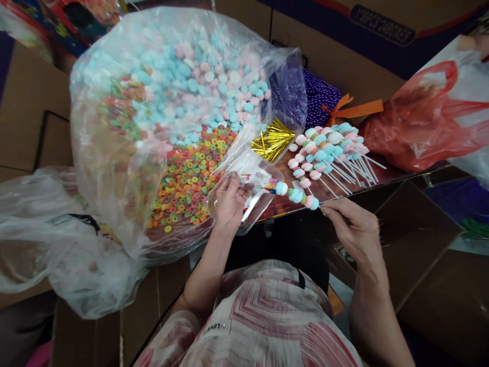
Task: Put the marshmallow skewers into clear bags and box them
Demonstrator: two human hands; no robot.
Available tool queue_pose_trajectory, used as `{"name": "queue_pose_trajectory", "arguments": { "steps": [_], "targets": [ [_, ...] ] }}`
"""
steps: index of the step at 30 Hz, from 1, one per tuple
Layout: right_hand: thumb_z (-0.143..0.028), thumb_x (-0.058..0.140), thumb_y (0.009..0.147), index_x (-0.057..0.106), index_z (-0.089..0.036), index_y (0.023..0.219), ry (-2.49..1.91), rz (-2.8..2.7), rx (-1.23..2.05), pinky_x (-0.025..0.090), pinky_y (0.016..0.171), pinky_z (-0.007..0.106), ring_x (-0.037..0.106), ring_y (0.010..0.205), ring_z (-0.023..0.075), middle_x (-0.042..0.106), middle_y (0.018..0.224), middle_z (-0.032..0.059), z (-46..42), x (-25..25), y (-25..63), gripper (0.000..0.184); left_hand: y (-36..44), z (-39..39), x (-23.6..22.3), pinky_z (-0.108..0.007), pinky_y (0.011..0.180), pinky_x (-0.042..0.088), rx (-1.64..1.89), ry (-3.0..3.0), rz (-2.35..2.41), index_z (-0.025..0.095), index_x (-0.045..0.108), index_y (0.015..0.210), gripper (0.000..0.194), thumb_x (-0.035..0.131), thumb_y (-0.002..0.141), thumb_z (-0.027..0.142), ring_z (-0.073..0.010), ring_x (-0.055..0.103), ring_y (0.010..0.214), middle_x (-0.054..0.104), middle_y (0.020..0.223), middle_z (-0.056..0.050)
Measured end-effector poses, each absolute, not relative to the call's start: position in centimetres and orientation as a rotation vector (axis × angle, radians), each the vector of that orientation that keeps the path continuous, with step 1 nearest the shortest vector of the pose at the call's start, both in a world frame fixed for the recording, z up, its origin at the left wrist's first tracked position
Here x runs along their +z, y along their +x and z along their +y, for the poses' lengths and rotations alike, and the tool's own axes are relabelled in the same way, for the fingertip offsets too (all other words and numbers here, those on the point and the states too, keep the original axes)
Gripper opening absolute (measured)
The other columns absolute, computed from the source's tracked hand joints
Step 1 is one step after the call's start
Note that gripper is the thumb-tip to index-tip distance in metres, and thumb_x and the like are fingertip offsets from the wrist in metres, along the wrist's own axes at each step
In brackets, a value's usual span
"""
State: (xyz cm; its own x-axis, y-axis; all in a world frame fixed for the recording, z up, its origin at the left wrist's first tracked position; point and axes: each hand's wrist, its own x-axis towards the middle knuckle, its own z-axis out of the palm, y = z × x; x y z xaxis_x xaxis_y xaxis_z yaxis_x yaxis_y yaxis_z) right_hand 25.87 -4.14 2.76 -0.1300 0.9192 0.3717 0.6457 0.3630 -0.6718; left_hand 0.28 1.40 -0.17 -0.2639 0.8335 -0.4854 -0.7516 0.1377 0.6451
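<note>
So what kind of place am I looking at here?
Probably a small sweets-packing workspace or stockroom: a big clear bag of loose candy, a pile of finished candy skewers beside gold twist ties, and cardboard boxes all around.

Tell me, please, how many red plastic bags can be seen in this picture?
1. The red plastic bag lies at the right, past the pile of finished candy sticks, beyond the right hand. Others may be hidden behind the big clear candy bag.
</note>
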Motion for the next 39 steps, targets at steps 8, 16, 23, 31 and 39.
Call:
{"name": "queue_pose_trajectory", "arguments": {
  "steps": [8,16,23,31,39],
  "targets": [
    [-0.019,0.067,0.094,0.074,-0.025,0.094,-1.392,-1.901,0.387,0.051,0.071,0.031,0.067,0.074,0.0171,0.072,0.081,0.0003,-4.7,3.8,25.9,0.009,0.4,1.4,0.0,-0.022,0.056,0.049,1.512,0.068,1.024,0.019,0.064,0.083,0.05,0.098,0.053,0.041,-0.0109,0.068,0.059,0.072,0.074,0.004],
    [-0.015,0.066,0.094,0.072,-0.025,0.095,-1.385,-1.9,0.408,0.05,0.07,0.03,0.065,0.072,0.0158,0.069,0.081,-0.0003,-4.9,4.2,25.6,0.012,0.4,1.4,0.1,-0.022,0.056,0.048,1.496,0.038,1.046,0.018,0.063,0.083,0.046,0.096,0.059,0.04,-0.0104,0.067,0.058,0.069,0.072,0.005],
    [-0.016,0.066,0.094,0.071,-0.025,0.094,-1.401,-1.888,0.416,0.049,0.069,0.03,0.064,0.07,0.0156,0.069,0.08,-0.0004,-5.0,4.5,25.5,0.01,0.4,1.5,0.0,-0.022,0.057,0.047,1.474,0.007,1.062,0.018,0.064,0.084,0.039,0.092,0.068,0.04,-0.0106,0.066,0.057,0.067,0.069,0.004],
    [-0.016,0.067,0.094,0.071,-0.024,0.093,-1.423,-1.851,0.434,0.048,0.067,0.028,0.064,0.07,0.0144,0.069,0.08,-0.0007,-5.1,4.3,25.1,0.009,0.2,1.6,-0.2,-0.023,0.056,0.047,1.472,-0.013,1.052,0.018,0.065,0.084,0.039,0.092,0.068,0.041,-0.0113,0.066,0.058,0.069,0.071,0.003],
    [-0.015,0.066,0.094,0.07,-0.023,0.091,-1.428,-1.826,0.432,0.047,0.066,0.027,0.062,0.069,0.0132,0.068,0.079,-0.001,-5.2,4.1,24.8,0.009,0.1,1.5,-0.5,-0.023,0.056,0.048,1.479,-0.02,1.039,0.018,0.065,0.087,0.04,0.092,0.068,0.041,-0.0118,0.068,0.058,0.071,0.072,0.002]
  ]
}}
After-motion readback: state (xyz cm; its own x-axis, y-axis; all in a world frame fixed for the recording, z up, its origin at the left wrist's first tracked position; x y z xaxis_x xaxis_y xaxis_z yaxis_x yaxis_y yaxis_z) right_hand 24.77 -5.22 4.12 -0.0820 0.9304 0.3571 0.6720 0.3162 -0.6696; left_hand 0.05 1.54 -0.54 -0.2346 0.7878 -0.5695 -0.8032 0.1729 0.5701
